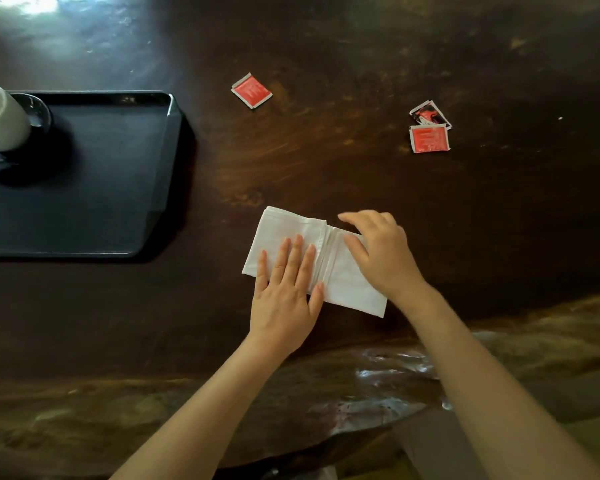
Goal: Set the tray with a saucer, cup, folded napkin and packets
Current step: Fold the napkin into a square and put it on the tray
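Head view, folding stage. I read the napkin as a white oblong on the dark wooden table, near the middle of the scene, with its long axis running from far left to near right. A raised fold line crosses it about midway, at right angles to that axis.

The left hand lies flat on the left half with its fingers straight and together, pointing to the far side and pressing the paper down beside the fold line. The right hand arches over the right half, fingers bent and thumb tip at the paper. It is blurred, so I cannot tell whether it pinches a layer or only presses.

The black tray sits to the left of the napkin and slightly farther off, well apart from it. A white cup stands on a dark saucer at the tray's far left, and the rest of the tray floor is bare. The left hand is therefore the nearer hand for carrying the napkin across, and the move would run leftward.

One red packet lies on the far side of the napkin. Two more, a dark-printed packet and a second red packet, touch each other at far right, nearer the right hand.

I judge saucer and cup done, napkin and packets not yet on the tray.
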